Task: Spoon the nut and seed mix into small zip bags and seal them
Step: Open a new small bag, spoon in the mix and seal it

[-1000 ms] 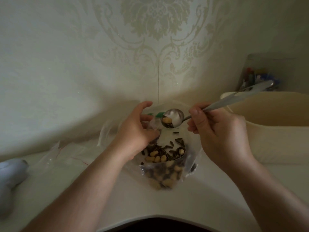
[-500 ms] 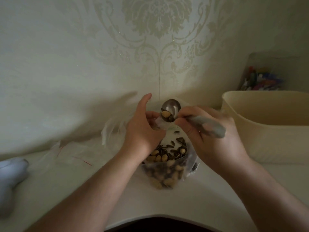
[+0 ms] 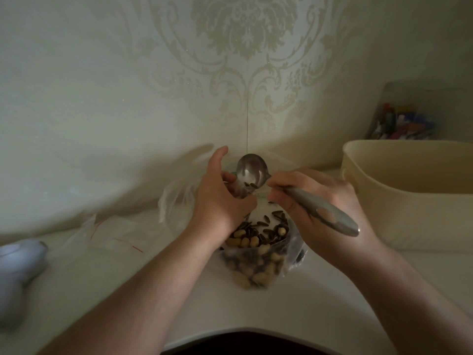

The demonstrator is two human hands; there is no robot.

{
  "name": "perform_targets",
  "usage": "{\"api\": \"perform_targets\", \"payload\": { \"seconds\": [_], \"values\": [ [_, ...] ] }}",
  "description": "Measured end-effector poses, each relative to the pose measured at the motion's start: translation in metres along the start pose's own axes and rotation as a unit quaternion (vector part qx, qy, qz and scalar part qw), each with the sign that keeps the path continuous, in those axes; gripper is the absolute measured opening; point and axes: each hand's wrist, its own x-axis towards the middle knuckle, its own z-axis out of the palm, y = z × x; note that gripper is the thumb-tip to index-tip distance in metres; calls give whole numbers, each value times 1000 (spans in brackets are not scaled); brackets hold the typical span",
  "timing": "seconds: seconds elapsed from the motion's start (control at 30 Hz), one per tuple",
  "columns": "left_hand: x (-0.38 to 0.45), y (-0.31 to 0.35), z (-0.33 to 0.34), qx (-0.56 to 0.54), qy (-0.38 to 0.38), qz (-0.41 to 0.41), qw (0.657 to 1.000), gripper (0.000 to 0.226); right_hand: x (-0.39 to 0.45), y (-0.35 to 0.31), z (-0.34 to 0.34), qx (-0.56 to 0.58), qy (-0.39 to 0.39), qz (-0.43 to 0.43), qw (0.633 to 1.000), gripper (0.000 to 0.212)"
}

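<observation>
Nut and seed mix (image 3: pixel 256 242) sitting bagged on pale counter (image 3: pixel 320 303) against patterned wall (image 3: pixel 128 98); left grip (image 3: pixel 220 201) pinching small zip bag (image 3: pixel 239 190), right grip (image 3: pixel 314 208) curling round spoon (image 3: pixel 256 172).

A cream rectangular plastic tub (image 3: pixel 409 193) stands at the right on the pale off-white tabletop (image 3: pixel 320 303). Behind the tub, a clear container of blurred, many-coloured items (image 3: pixel 401 125) leans against the cream damask-patterned wallpaper (image 3: pixel 230 47). At the far left edge lies a rounded pale blue-white object (image 3: pixel 18 267).
</observation>
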Motion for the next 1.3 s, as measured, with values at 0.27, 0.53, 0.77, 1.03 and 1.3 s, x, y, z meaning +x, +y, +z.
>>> {"api": "perform_targets", "payload": {
  "seconds": [0.27,0.53,0.77,1.03,1.3],
  "values": [
    [-2,1,0,-23,2,-1,1000,103,-1,10,3,-4,30,-36,999,17],
    [-4,8,-3,-95,21,-17,995,81,-1,15,0,-24,51,-1,998,20],
    [2,13,-11,-151,60,-64,985,58,-8,22,5,-23,-133,12,991,23],
    [1,18,-10,-189,51,-38,980,30,-13,34,9,-53,-240,-1,969,36],
    [-7,23,-3,-231,-22,-9,973,25,-14,44,15,-70,-246,75,964,47]
  ]
}}
